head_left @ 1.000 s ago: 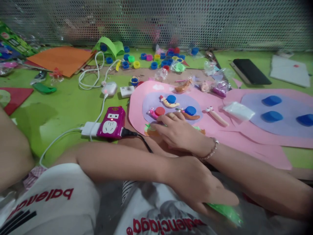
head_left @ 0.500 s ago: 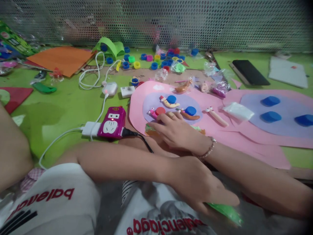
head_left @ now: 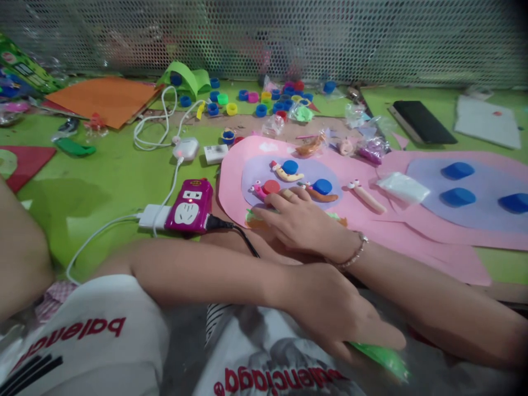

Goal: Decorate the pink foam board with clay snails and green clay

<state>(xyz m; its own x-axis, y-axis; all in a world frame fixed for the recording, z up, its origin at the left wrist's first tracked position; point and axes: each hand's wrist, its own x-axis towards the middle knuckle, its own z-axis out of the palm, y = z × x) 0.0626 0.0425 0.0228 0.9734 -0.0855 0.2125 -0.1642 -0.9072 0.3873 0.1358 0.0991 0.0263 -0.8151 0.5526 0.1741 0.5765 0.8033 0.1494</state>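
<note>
My left hand (head_left: 330, 308) reaches across my lap to the right, its fingers closed on a shiny green plastic packet (head_left: 383, 357). Above it, my right hand (head_left: 299, 223), with a bracelet at the wrist, lies open over the lower edge of a pink paper cutout (head_left: 233, 181). Its fingertips rest beside a pink clay snail with a red bottle cap (head_left: 271, 187). A cream clay snail (head_left: 289, 175) and a brown clay snail (head_left: 324, 195) carry blue caps on the purple oval. To the right lies a loose cream clay body with eyes (head_left: 367, 197). My palm hides part of the green and brown clay trim.
A purple power strip (head_left: 187, 206) with cables lies left of the cutout. Several bottle caps (head_left: 260, 110) are scattered behind it. A clear packet (head_left: 404, 188), a second pink cutout (head_left: 466, 234) and a black phone (head_left: 423, 122) lie right. Perforated metal mesh (head_left: 264, 41) stands behind.
Both hands keep their places, the left with the green packet, the right on the pink cutout. Only a very slight shift of the view shows.
</note>
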